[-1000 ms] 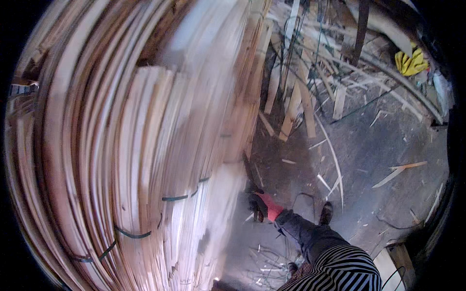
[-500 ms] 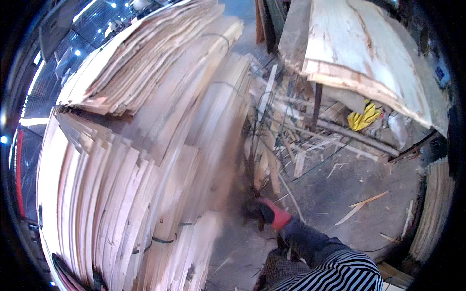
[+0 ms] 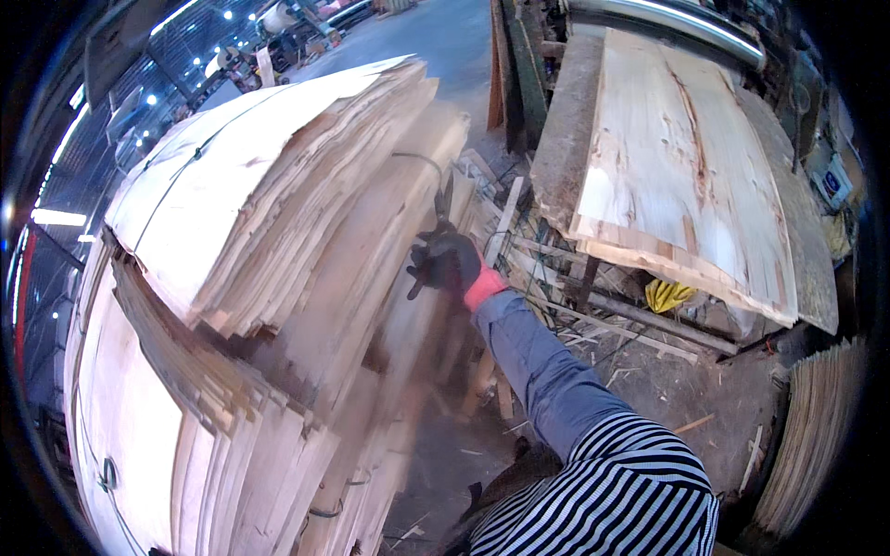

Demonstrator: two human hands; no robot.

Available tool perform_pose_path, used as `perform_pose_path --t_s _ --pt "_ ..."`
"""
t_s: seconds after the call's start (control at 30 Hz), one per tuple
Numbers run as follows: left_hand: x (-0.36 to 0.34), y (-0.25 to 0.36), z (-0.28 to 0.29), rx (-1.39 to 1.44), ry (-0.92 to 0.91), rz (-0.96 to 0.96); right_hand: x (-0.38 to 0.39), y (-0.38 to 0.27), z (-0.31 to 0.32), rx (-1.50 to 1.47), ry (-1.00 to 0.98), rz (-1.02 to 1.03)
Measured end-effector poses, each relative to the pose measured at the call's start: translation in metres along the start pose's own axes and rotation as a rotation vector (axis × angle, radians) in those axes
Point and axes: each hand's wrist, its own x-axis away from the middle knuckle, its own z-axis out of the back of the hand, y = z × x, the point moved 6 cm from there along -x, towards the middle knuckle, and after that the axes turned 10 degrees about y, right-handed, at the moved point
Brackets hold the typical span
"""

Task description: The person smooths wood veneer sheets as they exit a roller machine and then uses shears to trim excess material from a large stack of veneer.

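My right hand (image 3: 451, 264), in a dark glove with a red cuff, is raised beside the right face of a tall stack of wood veneer sheets (image 3: 278, 199). A dark, narrow, blade-like tool (image 3: 445, 199) points up from its fingers, which are closed around the lower end; blur hides its exact kind. A thin dark strap (image 3: 417, 159) bends out from the sheets just above. Tied with cord (image 3: 171, 185), the upper bundle rests on a lower veneer bundle (image 3: 232, 473). My left hand is not visible.
To the right, a table (image 3: 565, 139) bears pale veneer sheets (image 3: 686, 176). Wood scraps and cut straps (image 3: 593, 320) litter the floor below, near a yellow cloth or bag (image 3: 667, 295). Another veneer stack (image 3: 807, 435) stands at the right edge.
My right hand has risen from low beside the stack to its upper part, reaching farther forward. The view has shifted, showing more of the stack's top and the table.
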Motion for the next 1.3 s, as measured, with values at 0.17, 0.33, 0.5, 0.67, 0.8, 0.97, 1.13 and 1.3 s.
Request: perform_pose_path --t_s 0.17,0.33,0.5,0.67,0.8,0.97,1.13,1.3 --pt "0.046 -0.031 -0.035 -0.221 -0.442 0.227 -0.025 -0.024 -0.019 -0.099 -0.213 0.109" --pt "0.048 -0.034 -0.03 0.024 -0.033 0.164 -0.032 -0.034 0.06 -0.113 -0.238 -0.108" --pt "-0.01 0.007 -0.013 0.04 0.034 0.083 0.002 -0.048 0.134 0.401 0.13 -0.151" --pt "0.029 -0.015 -0.022 -0.012 -0.077 0.184 0.044 0.049 0.186 0.028 0.165 -0.67" --pt "0.003 0.002 -0.034 -0.119 -0.126 0.15 -0.02 0.099 0.268 0.53 -0.133 -0.315" --pt "0.062 -0.029 -0.016 -0.309 -0.183 0.145 -0.007 0.079 0.177 0.076 0.253 -0.583" --pt "0.002 0.019 -0.027 -0.274 -0.167 0.124 -0.013 0.071 0.181 0.135 0.157 -0.546" --pt "-0.001 0.014 -0.044 0.032 -0.149 0.209 -0.049 0.075 0.18 0.23 0.147 -0.357"
